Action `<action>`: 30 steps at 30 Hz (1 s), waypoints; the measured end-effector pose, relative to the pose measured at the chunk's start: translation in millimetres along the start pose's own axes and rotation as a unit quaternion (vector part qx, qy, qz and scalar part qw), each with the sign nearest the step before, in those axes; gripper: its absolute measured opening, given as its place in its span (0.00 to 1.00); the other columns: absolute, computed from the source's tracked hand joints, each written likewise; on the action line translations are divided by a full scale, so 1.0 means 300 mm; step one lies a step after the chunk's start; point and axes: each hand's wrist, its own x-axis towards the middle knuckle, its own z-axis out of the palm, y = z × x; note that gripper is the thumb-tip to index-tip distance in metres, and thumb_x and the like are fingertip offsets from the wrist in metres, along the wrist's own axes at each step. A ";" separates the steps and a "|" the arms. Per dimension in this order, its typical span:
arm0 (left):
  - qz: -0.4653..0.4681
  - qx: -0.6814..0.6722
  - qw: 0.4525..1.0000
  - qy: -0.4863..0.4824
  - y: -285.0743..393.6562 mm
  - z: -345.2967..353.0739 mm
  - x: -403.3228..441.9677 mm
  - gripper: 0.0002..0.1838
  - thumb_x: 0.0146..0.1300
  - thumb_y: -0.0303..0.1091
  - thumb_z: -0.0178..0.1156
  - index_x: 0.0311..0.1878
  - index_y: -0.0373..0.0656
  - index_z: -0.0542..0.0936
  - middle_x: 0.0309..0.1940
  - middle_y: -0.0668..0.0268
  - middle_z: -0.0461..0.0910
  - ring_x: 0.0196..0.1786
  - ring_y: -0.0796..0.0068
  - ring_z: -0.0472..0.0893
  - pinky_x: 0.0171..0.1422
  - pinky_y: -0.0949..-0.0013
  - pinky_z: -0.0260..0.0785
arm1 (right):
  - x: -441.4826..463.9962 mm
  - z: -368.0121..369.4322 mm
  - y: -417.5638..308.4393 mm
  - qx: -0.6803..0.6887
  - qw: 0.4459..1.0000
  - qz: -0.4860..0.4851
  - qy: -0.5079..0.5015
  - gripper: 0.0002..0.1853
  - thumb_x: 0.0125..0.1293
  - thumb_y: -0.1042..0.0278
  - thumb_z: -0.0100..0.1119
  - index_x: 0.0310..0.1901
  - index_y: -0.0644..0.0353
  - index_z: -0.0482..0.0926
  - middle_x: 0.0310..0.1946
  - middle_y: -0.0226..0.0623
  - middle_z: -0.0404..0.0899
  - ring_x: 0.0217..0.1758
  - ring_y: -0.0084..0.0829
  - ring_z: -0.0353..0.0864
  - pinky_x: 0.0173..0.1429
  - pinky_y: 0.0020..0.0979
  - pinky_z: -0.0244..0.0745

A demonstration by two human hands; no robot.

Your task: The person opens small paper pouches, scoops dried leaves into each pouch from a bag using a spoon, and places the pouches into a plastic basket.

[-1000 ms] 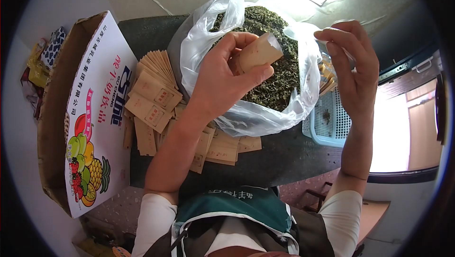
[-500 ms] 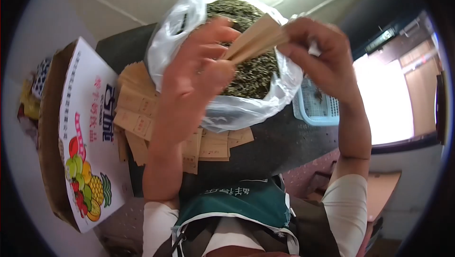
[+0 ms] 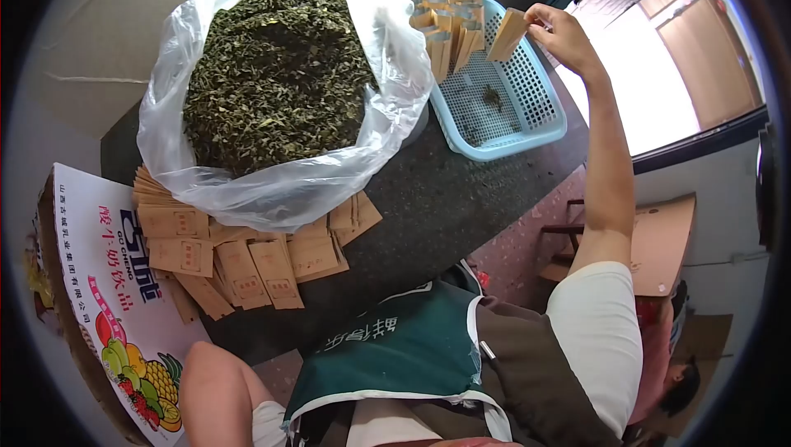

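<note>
Pinched between the fingers of my right hand (image 3: 557,35) is a brown paper packet (image 3: 507,35), held over the right part of a light blue plastic basket (image 3: 498,150). Several filled packets (image 3: 449,23) stand upright at the basket's far left end, and a little loose leaf lies on its bottom. Left of the basket is a clear plastic bag (image 3: 395,117) full of dried leaves (image 3: 280,76). Flat paper packets (image 3: 247,270) lie spread in front of the bag. Only my left forearm shows at the bottom left; the left hand is not visible.
A printed white carton (image 3: 124,307) stands at the left edge. The dark tabletop (image 3: 395,216) runs beneath the bag and basket. At the lower right are a brown board (image 3: 663,245) and part of another person (image 3: 680,385), near the frame's edge.
The view has turned toward the basket. My right hand has moved the paper packet from above the leaf bag to the basket. My left hand has let go of it and dropped out of view.
</note>
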 end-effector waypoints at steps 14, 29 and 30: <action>0.063 0.081 0.994 -0.040 -0.054 0.112 -0.007 0.23 0.74 0.48 0.53 0.69 0.56 0.72 0.71 0.62 0.69 0.71 0.69 0.69 0.77 0.57 0.57 | 0.143 0.188 0.181 -0.003 1.000 -0.028 -0.014 0.09 0.66 0.70 0.57 0.44 0.64 0.79 0.37 0.41 0.84 0.45 0.34 0.85 0.54 0.36 0.78; 0.129 0.204 0.964 -0.108 -0.072 0.203 0.012 0.23 0.75 0.49 0.50 0.69 0.56 0.72 0.71 0.63 0.70 0.72 0.68 0.68 0.78 0.54 0.53 | 0.236 0.262 0.253 0.003 0.999 -0.033 -0.010 0.14 0.66 0.70 0.57 0.52 0.60 0.81 0.44 0.41 0.86 0.47 0.35 0.86 0.57 0.36 0.79; 0.139 0.208 0.963 -0.105 -0.090 0.210 0.003 0.23 0.75 0.49 0.50 0.69 0.56 0.72 0.71 0.63 0.70 0.72 0.68 0.68 0.78 0.53 0.53 | 0.247 0.262 0.268 0.008 0.999 -0.044 0.002 0.15 0.66 0.70 0.57 0.53 0.59 0.81 0.45 0.41 0.86 0.47 0.35 0.86 0.58 0.36 0.79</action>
